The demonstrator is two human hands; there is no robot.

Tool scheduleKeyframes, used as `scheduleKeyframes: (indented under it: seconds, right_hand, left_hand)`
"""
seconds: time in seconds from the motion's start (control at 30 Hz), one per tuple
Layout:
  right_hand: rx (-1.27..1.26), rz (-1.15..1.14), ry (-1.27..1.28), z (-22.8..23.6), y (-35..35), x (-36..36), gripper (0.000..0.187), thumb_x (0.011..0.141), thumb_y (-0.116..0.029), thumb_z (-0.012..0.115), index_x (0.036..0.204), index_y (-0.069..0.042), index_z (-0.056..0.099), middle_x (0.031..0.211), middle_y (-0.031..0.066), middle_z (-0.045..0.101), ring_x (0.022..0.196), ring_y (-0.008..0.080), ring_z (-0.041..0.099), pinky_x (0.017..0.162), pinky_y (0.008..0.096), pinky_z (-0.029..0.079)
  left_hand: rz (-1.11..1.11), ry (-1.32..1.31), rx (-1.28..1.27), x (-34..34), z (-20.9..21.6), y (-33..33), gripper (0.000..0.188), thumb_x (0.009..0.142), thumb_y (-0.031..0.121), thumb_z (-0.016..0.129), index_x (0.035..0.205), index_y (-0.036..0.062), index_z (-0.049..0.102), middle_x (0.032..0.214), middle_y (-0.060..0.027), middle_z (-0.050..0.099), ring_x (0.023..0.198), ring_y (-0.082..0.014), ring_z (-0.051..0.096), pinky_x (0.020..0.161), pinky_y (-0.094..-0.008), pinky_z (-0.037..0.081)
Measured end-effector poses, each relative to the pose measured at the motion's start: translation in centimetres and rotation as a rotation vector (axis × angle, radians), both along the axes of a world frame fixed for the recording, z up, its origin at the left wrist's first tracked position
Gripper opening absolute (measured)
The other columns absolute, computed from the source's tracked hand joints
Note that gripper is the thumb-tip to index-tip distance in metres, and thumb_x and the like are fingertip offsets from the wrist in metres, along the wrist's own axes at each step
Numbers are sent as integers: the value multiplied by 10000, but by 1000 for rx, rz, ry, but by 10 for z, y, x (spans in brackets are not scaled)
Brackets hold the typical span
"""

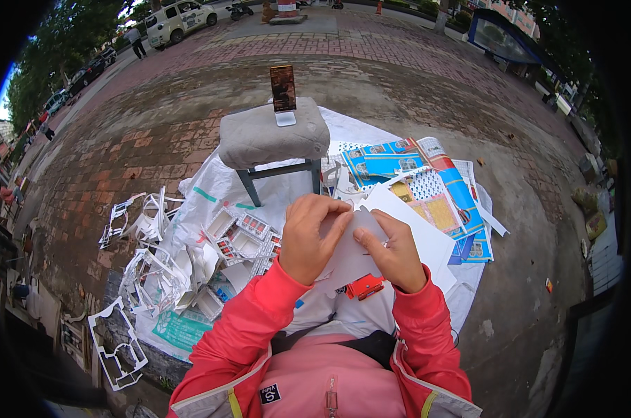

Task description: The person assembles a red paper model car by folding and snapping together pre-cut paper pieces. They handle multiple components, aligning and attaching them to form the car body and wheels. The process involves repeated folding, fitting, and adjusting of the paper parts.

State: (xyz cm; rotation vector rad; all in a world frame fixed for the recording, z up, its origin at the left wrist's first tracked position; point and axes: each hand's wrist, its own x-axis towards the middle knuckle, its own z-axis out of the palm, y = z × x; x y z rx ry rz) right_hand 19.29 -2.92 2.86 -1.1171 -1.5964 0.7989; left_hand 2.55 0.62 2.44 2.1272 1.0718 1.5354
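A pale grey cut-out card [345, 259] is held up over my lap, its blank side showing and its edge notched. My right hand [395, 251] grips its right side, the thumb laid flat on the face. My left hand [314, 233] pinches at its upper left edge; whatever sits between those fingertips is too small to make out. Just below the card, a red printed card piece [364, 286] lies on my lap. White card sheets [427, 245] are spread beyond my right hand.
Left of my lap lie white card offcuts [190, 275] and printed box-like card pieces [249, 233] on a white plastic sheet [197, 191]. Blue printed sheets [469, 209] are at the right. Ahead stands a grey padded stool [274, 132] bearing a phone on a stand [283, 90].
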Motion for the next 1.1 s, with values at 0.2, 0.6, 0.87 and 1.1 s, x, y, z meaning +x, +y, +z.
scheduleKeyframes:
  seconds: [0.2,0.6,0.87,1.1]
  right_hand:
    - [-67,49,-100,5,0,8,220,873,-131,621,973,64,631,801,182,623,681,291,608,637,354,473]
    - [-40,62,-154,2,3,9,225,849,-131,619,956,67,634,808,217,636,714,356,635,643,384,484]
    - [-26,-54,-212,-5,5,-1,190,841,-122,592,872,65,612,782,260,616,710,441,596,629,442,467]
    - [-20,-99,-217,-7,4,-1,183,843,-119,593,871,59,617,785,264,616,734,447,599,645,458,464]
  left_hand:
    - [-102,57,-89,-6,7,-1,129,803,54,721,925,15,707,807,-96,673,705,-214,626,676,-306,490]
    - [9,84,7,6,-3,-9,114,764,16,716,861,28,656,774,-79,634,670,-213,599,620,-312,483]
    - [87,125,152,14,-15,-6,158,735,-2,724,852,34,624,795,-82,615,729,-264,580,681,-363,459]
    - [43,197,138,15,-15,-24,276,779,-48,644,1052,-6,653,918,-131,618,844,-309,567,772,-390,442]
